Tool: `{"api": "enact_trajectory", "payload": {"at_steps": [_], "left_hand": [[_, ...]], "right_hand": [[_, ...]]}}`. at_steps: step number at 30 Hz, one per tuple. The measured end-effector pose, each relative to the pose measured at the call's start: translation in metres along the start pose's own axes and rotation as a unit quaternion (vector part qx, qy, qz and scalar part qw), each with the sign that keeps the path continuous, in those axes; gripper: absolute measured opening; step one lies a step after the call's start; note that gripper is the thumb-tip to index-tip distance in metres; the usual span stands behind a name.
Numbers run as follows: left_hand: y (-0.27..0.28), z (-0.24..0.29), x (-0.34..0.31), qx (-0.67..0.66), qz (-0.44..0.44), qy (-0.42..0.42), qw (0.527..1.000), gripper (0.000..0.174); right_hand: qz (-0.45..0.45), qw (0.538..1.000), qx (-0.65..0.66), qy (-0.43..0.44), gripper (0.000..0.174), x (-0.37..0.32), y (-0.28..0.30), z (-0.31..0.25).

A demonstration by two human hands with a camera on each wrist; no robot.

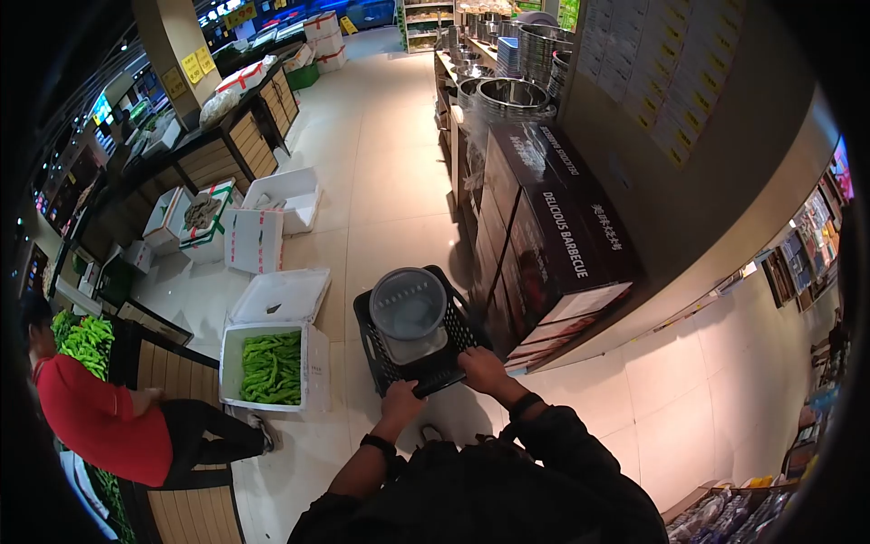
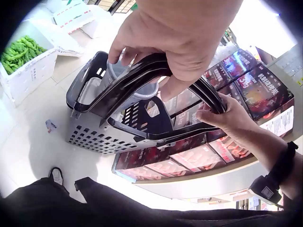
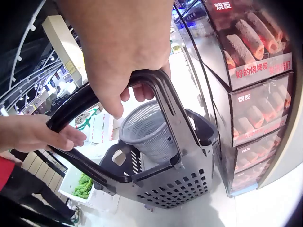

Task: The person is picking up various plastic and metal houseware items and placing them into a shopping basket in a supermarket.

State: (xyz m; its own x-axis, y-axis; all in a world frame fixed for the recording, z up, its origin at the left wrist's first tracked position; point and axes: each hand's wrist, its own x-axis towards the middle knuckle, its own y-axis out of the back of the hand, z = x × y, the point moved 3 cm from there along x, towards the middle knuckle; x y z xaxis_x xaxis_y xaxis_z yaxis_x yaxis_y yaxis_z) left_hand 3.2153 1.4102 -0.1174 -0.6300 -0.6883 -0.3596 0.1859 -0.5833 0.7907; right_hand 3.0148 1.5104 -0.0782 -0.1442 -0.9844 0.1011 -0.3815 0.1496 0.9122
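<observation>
I see a person in dark sleeves who holds a black shopping basket point(image 3: 177, 189) in front of the body, over the pale tiled floor. The left hand point(image 1: 401, 405) grips the left part of the basket's handle point(image 3: 173, 118), with the fingers bent around it and no wide gap left. The right hand point(image 1: 485, 370) grips the same handle farther to the right; its fingers, too, are bent around the bar. The two hands are near each other but apart.

Inside the basket stands a round grey bin point(image 1: 408, 304), in the far part, away from the hands. Near the bin there is also a flat white thing point(image 1: 420, 349) in the basket; what it is, I cannot tell. Whether the basket touches the floor, I also cannot tell.

Just to the right of the basket are stacked dark barbecue boxes point(image 1: 566, 227), and beyond them, on the far right, steel pots point(image 1: 515, 95) on a shelf. To the left, a white foam box point(image 1: 315, 372) holds long green peppers point(image 1: 270, 367). At the near left a person in a red shirt point(image 1: 104, 417) stands beside a wooden stall point(image 1: 186, 367). On the far left, more foam boxes point(image 1: 254, 240) lie on the floor.
</observation>
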Motion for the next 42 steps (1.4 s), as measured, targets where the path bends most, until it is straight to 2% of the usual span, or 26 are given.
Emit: {"api": "enact_trajectory", "payload": {"at_steps": [8, 19, 24, 31, 34, 42], "left_hand": [[0.005, -0.022, 0.052, -0.01, -0.005, 0.009, 1.0, 0.061], [0.05, -0.022, 0.089, 0.004, 0.0, 0.004, 1.0, 0.065], [0.066, -0.021, 0.11, -0.011, -0.008, 0.044, 0.999, 0.068], [0.085, -0.028, 0.153, -0.004, 0.022, -0.01, 1.0, 0.069], [0.096, -0.027, 0.17, -0.023, -0.002, 0.001, 1.0, 0.07], [0.111, -0.034, 0.225, -0.053, 0.018, -0.027, 0.998, 0.065]], "right_hand": [[0.021, 1.0, -0.008, -0.009, 0.028, 0.04, -0.005, 0.011], [0.084, 0.996, 0.007, 0.009, 0.031, 0.089, -0.015, 0.021], [0.096, 0.995, -0.009, -0.01, 0.029, 0.111, -0.018, 0.026], [0.1, 0.994, -0.01, -0.033, 0.028, 0.149, -0.017, 0.036], [0.102, 0.994, -0.01, -0.04, 0.028, 0.166, -0.013, 0.04], [0.104, 0.993, -0.014, -0.058, 0.024, 0.207, -0.013, 0.056]]}}
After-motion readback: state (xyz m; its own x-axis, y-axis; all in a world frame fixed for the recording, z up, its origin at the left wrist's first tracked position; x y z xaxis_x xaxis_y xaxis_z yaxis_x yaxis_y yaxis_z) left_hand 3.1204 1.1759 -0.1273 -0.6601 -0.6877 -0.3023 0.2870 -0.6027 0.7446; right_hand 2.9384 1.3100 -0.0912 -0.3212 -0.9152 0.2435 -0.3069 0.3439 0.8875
